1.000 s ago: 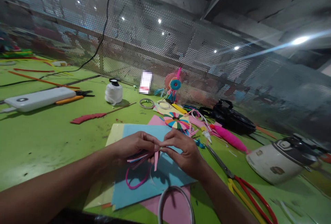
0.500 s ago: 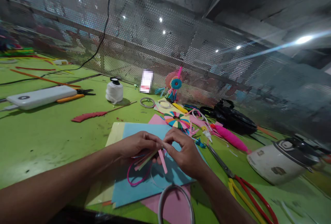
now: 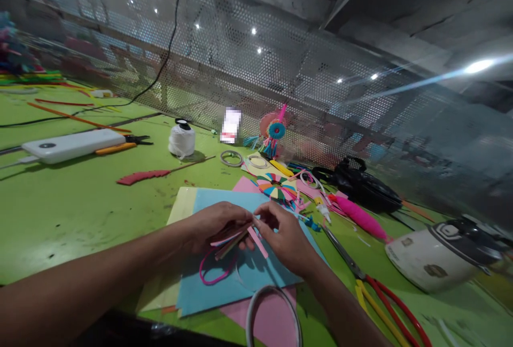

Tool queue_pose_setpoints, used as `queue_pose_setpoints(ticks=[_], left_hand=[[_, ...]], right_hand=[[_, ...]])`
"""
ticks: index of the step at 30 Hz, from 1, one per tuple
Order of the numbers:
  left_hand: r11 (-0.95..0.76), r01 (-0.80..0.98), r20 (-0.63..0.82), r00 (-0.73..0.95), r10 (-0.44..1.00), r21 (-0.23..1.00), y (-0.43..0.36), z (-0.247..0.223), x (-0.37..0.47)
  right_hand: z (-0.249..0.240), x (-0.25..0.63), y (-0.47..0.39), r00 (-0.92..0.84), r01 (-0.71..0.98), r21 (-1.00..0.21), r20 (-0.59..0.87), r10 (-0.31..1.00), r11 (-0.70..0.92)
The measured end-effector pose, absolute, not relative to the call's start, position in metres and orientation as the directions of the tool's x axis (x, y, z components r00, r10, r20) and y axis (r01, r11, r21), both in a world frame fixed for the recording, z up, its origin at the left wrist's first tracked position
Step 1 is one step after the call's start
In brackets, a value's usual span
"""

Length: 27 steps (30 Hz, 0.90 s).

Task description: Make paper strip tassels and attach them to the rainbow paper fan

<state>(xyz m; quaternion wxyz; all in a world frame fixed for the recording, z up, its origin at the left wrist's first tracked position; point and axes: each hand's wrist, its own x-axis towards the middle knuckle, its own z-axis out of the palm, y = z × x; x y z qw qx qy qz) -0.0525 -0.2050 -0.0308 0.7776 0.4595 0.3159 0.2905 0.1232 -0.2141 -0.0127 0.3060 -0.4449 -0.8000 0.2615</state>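
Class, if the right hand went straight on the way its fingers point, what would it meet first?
Probably the left hand, just ahead; whether the two touch is unclear.

scissors (image 3: 359,271), spool (image 3: 181,142) and coloured strips (image 3: 258,244) mark a craft workshop.

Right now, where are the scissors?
In the head view, the scissors lie lower right on the green table, just right of the right hand.
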Motion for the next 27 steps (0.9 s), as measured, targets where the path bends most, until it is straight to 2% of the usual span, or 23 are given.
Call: queue_pose_setpoints(ticks=[4,8,14,23,27], left_hand=[[0.305,-0.122,-0.149,0.668,0.729,0.945,-0.205,-0.036,-0.055],[0.272,-0.075,-0.164,0.634,0.756,0.959,-0.207,-0.042,-0.052],[0.200,-0.211,-0.041,0.584,0.811,0.957,-0.200,-0.054,-0.050],[0.196,-0.166,-0.065,0.579,0.813,0.967,-0.197,-0.053,-0.051],[0.164,-0.132,-0.071,0.528,0.846,0.978,-0.200,-0.044,-0.051]], right_hand=[[-0.019,0.123,-0.210,-0.361,0.518,-0.786,0.157,0.919,0.338],[-0.022,0.121,-0.210,-0.311,0.524,-0.809,0.108,0.944,0.266],[-0.022,0.116,-0.211,-0.267,0.373,-0.922,-0.002,0.964,0.101],[-0.026,0.119,-0.208,-0.287,0.331,-0.912,0.148,0.947,0.243],[-0.028,0.118,-0.209,-0.293,0.323,-0.900,0.200,0.935,0.294]])
